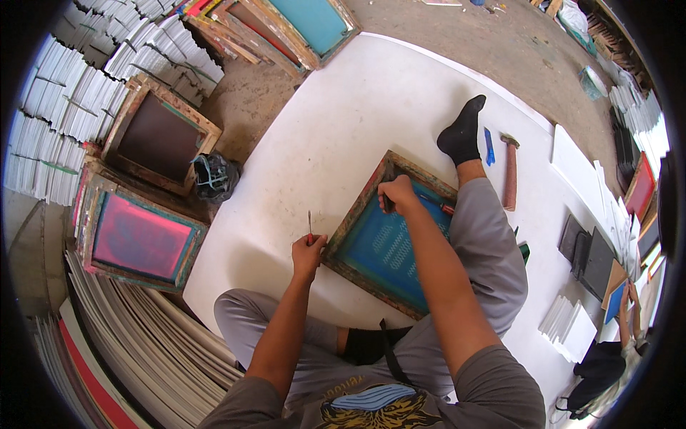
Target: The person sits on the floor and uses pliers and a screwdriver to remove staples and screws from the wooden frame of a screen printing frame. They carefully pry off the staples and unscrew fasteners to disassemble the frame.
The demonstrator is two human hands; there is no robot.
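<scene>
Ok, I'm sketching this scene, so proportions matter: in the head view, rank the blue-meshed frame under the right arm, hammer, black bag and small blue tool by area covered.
1. Blue-meshed frame
2. Black bag
3. Hammer, longer than the bag but much thinner
4. Small blue tool

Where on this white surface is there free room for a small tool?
Widest bare patch: the white surface between the black bag, blue screen and socked foot. Crowded: right side, with hammer, dark panels and white stack.
</scene>
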